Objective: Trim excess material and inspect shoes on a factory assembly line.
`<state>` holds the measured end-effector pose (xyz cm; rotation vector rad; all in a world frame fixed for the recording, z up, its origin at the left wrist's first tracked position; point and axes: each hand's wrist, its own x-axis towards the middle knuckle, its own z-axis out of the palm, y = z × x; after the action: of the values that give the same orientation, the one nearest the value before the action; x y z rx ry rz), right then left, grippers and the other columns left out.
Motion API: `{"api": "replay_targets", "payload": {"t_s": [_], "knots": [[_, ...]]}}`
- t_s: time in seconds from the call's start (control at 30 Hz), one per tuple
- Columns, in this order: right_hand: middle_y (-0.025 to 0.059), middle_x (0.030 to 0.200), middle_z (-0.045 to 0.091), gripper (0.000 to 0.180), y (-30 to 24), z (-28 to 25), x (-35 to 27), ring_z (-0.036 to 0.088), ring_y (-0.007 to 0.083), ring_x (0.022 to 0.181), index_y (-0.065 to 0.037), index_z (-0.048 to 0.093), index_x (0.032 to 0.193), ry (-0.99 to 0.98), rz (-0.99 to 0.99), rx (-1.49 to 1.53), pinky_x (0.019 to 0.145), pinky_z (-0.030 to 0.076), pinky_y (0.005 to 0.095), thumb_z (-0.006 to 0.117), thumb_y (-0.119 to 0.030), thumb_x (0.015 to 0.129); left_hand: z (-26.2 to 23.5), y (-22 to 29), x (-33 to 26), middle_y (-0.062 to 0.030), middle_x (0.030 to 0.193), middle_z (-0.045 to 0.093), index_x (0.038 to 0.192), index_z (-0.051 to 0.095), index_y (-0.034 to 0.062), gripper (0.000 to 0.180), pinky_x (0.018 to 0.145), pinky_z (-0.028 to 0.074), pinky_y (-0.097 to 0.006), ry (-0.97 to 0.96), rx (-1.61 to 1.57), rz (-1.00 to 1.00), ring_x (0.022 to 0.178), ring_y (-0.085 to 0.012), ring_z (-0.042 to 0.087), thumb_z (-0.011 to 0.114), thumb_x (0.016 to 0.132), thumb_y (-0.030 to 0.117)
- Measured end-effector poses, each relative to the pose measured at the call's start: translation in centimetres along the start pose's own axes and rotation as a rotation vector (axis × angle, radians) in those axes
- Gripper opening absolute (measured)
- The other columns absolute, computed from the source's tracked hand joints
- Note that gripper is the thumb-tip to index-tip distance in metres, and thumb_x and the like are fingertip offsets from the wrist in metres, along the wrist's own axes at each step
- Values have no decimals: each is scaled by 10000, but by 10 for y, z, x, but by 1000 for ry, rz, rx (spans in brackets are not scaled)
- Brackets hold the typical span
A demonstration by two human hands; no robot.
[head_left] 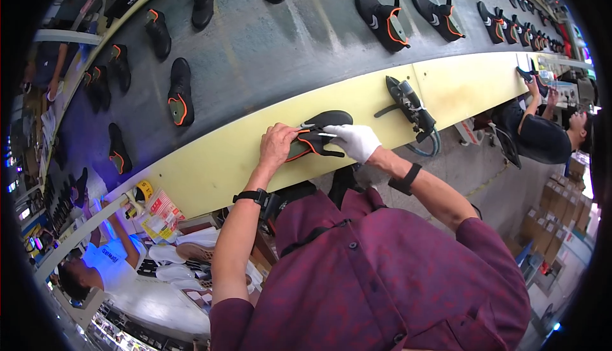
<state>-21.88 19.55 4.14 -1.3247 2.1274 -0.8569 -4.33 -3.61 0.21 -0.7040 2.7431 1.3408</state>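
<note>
A black shoe (333,119) with orange collar trim and a green lining lies on the pale yellow ledge (220,172) in front of me, its toe pointing right. My left hand (278,144), bare, is closed on the heel end of the shoe. Wearing a white glove, my right hand (358,143) pinches at the shoe's upper near the opening. A narrow white tip shows at its fingers; whether that is the glove or a small object I cannot tell. The fingers hide part of the opening.
A black hand-held device (411,109) with a hose lies right on the ledge. Beyond runs a dark conveyor belt (255,64) carrying several similar shoes (181,93). A yellow tape roll (144,190) and plastic bag (160,218) sit left. Co-workers are at left (111,255) and right (535,131).
</note>
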Motion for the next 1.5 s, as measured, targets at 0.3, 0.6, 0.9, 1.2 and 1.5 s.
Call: {"api": "replay_targets", "payload": {"t_s": [0.3, 0.6, 0.9, 1.2, 1.5], "knots": [[158, 962, 738, 427, -17, 32, 23, 741, 388, 838, -136, 662, 1363, -143, -32, -81, 694, 596, 479, 743, -191, 947, 15, -7, -6, -92, 1054, 739, 1060, 812, 98, 211, 893, 501, -444, 173, 10, 104, 993, -327, 664, 652, 1034, 233], [164, 1059, 709, 426, -48, -1, 41, 749, 379, 805, -154, 648, 1364, -413, -210, -287, 668, 610, 449, 658, -99, 941, 20, -13, -14, -80, 1019, 723, 1038, 734, 75, 213, 888, 472, -440, 308, -4, 54, 1001, -317, 659, 610, 1054, 247], [113, 918, 743, 229, -22, -4, 74, 748, 368, 783, -177, 652, 1195, -568, -449, -164, 674, 593, 473, 687, -186, 970, 31, 49, -99, -101, 882, 680, 1017, 678, 29, 291, 806, 501, -411, 573, -230, -452, 857, -282, 671, 602, 1102, 297], [145, 990, 731, 321, -44, -2, 105, 741, 391, 897, -133, 653, 1131, -720, -515, -230, 770, 589, 498, 808, -245, 873, 103, 43, -71, -118, 964, 739, 1146, 727, -20, 584, 830, 549, -379, 30, -1006, -566, 917, -221, 714, 607, 1081, 548], [155, 942, 742, 327, -36, 8, 114, 744, 394, 894, -118, 672, 1114, -856, -400, -205, 779, 581, 498, 828, -269, 869, 117, 31, -86, -260, 1051, 719, 1142, 710, -23, 257, 995, 440, -576, 203, -11, 50, 1059, -459, 644, 667, 987, 177]]}}
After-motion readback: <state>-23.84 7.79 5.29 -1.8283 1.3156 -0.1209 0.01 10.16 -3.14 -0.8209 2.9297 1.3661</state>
